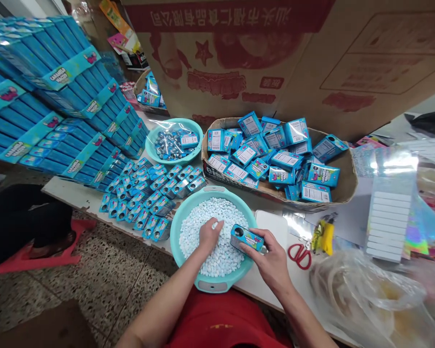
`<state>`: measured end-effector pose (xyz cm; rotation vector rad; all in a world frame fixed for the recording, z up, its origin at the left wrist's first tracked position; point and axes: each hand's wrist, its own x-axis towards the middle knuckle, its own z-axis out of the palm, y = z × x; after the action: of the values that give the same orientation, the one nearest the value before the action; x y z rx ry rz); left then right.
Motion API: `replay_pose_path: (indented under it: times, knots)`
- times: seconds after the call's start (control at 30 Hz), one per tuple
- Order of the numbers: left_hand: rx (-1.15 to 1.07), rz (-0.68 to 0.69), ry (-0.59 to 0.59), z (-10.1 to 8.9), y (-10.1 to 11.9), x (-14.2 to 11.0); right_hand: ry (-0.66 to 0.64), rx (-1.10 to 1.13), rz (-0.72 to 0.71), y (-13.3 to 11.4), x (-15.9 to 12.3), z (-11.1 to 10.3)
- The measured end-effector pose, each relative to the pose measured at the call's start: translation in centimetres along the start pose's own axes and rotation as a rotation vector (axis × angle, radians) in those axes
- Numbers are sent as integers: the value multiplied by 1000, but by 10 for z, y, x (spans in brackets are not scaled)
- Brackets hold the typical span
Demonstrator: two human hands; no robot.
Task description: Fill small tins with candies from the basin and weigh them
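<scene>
My left hand [209, 238] is down in a turquoise basin [175, 241] full of small white and pale-blue candies [217, 261]. Its fingers are curled together, with a little white candy showing between thumb and fingers; how many it holds is hidden. My right hand [271, 258] grips a small blue candy box [247, 238] above the basin's right side. That box lies tilted in the hand, a dark round hole in the end facing left. Left of the basin stand rows of similar blue boxes [141, 193], holes upward.
A cut-down carton [339, 200] behind the basin holds many loose blue boxes. Beside it sits a smaller turquoise bowl [200, 126] of shiny wrapped pieces. Stacked blue display packs [72, 96] rise at left. Red scissors [300, 255] and a plastic bag [366, 295] lie at right.
</scene>
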<state>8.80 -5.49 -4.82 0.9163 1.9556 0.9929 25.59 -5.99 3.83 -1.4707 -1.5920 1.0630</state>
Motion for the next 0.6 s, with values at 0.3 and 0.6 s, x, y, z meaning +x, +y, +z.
replay_pose_path:
  times: [0.3, 0.6]
  knots:
    - [-895, -187, -118, -35, 85, -26, -134, -147, -126, -2, 1, 20]
    - [-877, -100, 56, -32, 98, -24, -155, -257, -222, -19, 8, 31]
